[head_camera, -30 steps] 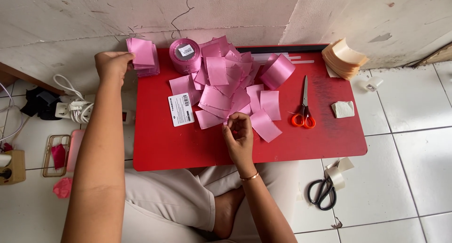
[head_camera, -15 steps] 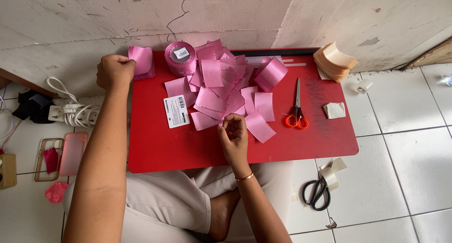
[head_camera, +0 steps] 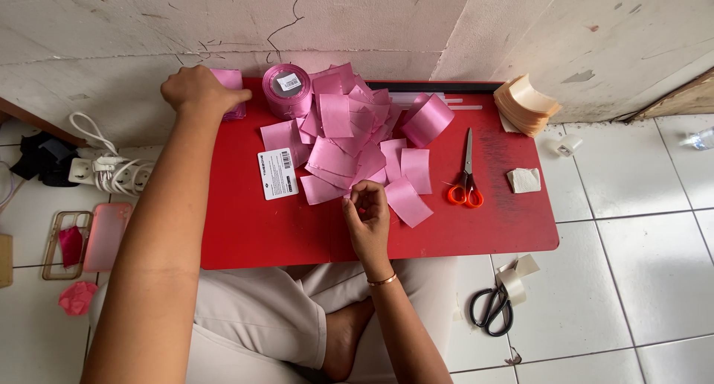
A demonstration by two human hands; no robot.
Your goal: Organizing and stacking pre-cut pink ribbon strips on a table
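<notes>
Pinching with its fingertips, the right hand [head_camera: 368, 219] has its grip closed near the front edge of the pile of pink ribbon pieces [head_camera: 349, 135]. Whether a piece sits between those fingers is too small to tell. One loose pink piece [head_camera: 408, 202] lies just beside that hand.

Far back on the left, the left hand [head_camera: 199, 92] rests palm down on a small stack of pink ribbon pieces [head_camera: 229, 82] in the corner of the red counter [head_camera: 297, 231]. Its fingers are curled over the stack and press on it.

Next to the left hand stands a roll of pink ribbon [head_camera: 286, 90] with a white sticker on top. Another pink roll [head_camera: 427, 120] lies on its side at the right of the pile. A white label card [head_camera: 277, 173] lies flat on the counter, touching the pile's left edge.

Scissors with orange handles [head_camera: 466, 177] lie to the right of the pile, blades pointing to the wall. A stack of peach ribbon pieces [head_camera: 525, 105] sits at the far right corner.

On the floor, black scissors [head_camera: 491, 309] lie to the right of the person's knee. A white power strip [head_camera: 111, 172] and a pink phone case [head_camera: 104, 235] lie on the left.
</notes>
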